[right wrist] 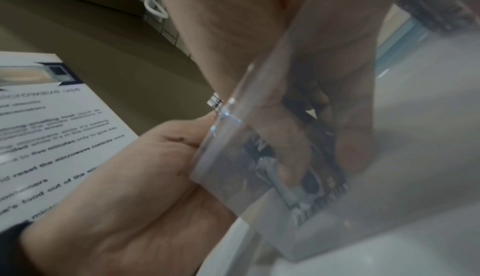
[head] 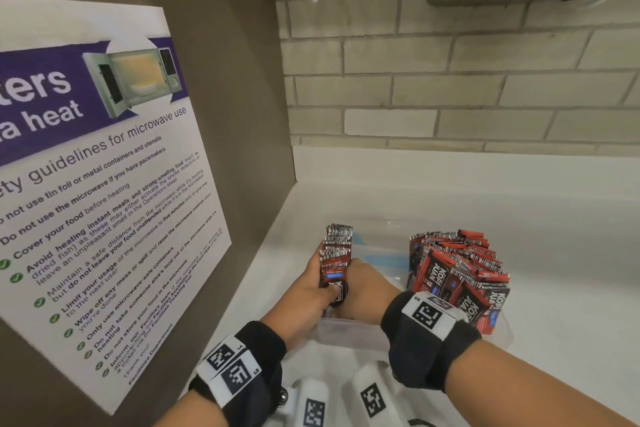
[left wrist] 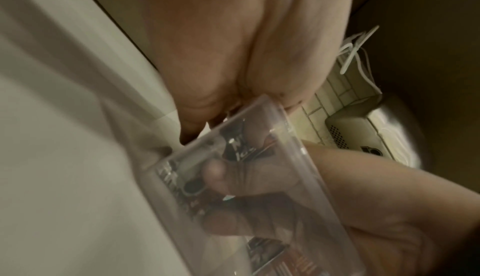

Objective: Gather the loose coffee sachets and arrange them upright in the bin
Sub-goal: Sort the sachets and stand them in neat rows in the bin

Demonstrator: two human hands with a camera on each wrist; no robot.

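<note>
Both hands, the left hand (head: pixel 313 282) and the right hand (head: pixel 363 284), squeeze a standing stack of sachets (head: pixel 336 260) at the left end of the clear bin (head: pixel 349 334), and loosening fingers could make it flop.

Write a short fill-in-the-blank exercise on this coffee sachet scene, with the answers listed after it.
1. Both hands grip one stack of dark red coffee sachets at the ____ end of the clear plastic bin.
2. The left hand and right hand hold that stack ____, barcoded ends up.
3. The larger bundle of red sachets fills the bin's ____ side.

Answers: left; upright; right
</note>
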